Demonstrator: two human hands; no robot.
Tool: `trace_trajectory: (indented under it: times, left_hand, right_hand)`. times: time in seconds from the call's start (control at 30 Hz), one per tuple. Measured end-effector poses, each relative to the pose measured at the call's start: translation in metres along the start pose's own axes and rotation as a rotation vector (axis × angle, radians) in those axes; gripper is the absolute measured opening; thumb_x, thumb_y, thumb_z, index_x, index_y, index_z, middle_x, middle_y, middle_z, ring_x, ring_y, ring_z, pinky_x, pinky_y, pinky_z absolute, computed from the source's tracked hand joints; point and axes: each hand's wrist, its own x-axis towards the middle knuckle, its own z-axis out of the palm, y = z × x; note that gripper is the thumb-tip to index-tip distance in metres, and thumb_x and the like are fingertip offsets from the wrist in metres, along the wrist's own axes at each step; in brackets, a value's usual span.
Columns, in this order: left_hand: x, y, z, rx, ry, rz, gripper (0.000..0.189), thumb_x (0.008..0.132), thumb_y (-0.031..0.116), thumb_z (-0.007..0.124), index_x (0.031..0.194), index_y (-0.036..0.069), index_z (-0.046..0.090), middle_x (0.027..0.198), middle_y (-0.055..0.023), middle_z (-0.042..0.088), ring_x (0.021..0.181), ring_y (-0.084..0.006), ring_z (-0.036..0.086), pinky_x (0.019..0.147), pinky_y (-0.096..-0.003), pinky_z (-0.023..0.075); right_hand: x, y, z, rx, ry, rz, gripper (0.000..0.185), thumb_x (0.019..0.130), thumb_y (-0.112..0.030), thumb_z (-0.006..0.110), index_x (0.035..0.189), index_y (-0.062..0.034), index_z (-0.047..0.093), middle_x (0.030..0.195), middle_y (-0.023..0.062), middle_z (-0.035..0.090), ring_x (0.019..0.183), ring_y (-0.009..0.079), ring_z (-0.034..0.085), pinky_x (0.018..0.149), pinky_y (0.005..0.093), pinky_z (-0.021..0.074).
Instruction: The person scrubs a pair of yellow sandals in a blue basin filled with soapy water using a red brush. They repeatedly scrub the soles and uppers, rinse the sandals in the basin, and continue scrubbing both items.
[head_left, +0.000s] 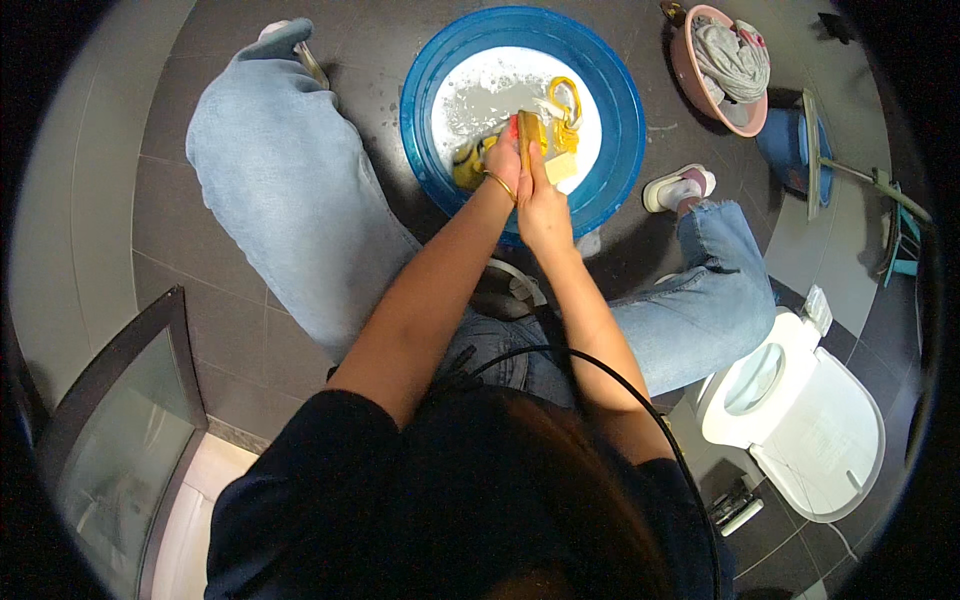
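Observation:
A blue plastic basin (622, 142) in front of me holds sudsy water. My right hand (545, 214) grips a wooden-backed brush (529, 131), its index finger laid along the back. Close beside it, my left hand (505, 161), with a gold bangle at the wrist, holds a wet yellow-and-black item (471, 166), perhaps a shoe; my fingers are partly hidden. Something red shows near the fingertips. A pale yellow bar (561, 168), probably soap, lies right of the brush. Beyond it rests a yellow strap-like piece (568, 105) with a white strip.
A pink basin (681, 67) of grey cloth stands at the upper right. Near it are a blue bucket (784, 150) and a long-handled floor tool (811, 165). A white toilet (720, 390) with its lid raised is at the lower right. A framed glass panel (127, 450) stands lower left.

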Motion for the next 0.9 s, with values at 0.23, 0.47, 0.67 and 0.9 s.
trace_trajectory:
  times: [0.23,0.47,0.67,0.9]
  left_hand:
    - [0.006,-0.023,-0.008,0.069,0.028,0.021,0.038,0.099,0.036,0.041,0.105,0.004,0.061,0.093,-0.0083,0.066,0.082,-0.0211,0.062,0.075,-0.0338,0.0514]
    - [-0.015,-0.013,0.006,0.222,-0.104,0.049,0.035,0.099,0.033,0.042,0.103,0.003,0.060,0.088,-0.0082,0.065,0.079,-0.0184,0.062,0.070,-0.0322,0.0509]
    - [-0.049,0.021,0.043,0.055,-0.381,0.092,0.042,0.099,0.031,0.044,0.125,-0.003,0.045,0.122,-0.0153,0.055,0.115,-0.0264,0.053,0.102,-0.0402,0.0390]
    - [-0.033,0.017,0.046,0.188,-0.280,0.104,0.037,0.099,0.029,0.045,0.122,0.000,0.053,0.111,-0.0095,0.062,0.099,-0.0201,0.061,0.088,-0.0316,0.0484]
  right_hand:
    - [0.031,0.000,-0.023,0.014,-0.006,0.172,0.052,0.098,-0.036,0.034,0.144,-0.0104,0.030,0.076,0.0293,0.063,0.069,0.0461,0.062,0.062,0.0530,0.0498]
    - [0.061,-0.009,-0.036,0.129,0.050,0.213,0.050,0.098,-0.034,0.038,0.143,-0.0130,0.036,0.080,0.0288,0.063,0.072,0.0417,0.064,0.065,0.0477,0.0500]
    - [0.067,0.013,-0.053,1.413,-0.117,0.458,0.050,0.100,-0.031,0.036,0.147,-0.0201,0.028,0.059,-0.0013,0.042,0.039,0.0082,0.035,0.035,0.0221,0.0300]
    - [0.012,-0.010,-0.032,0.242,0.212,-0.050,0.050,0.097,-0.025,0.044,0.144,-0.0117,0.034,0.124,0.0287,0.054,0.113,0.0371,0.057,0.094,0.0393,0.0446]
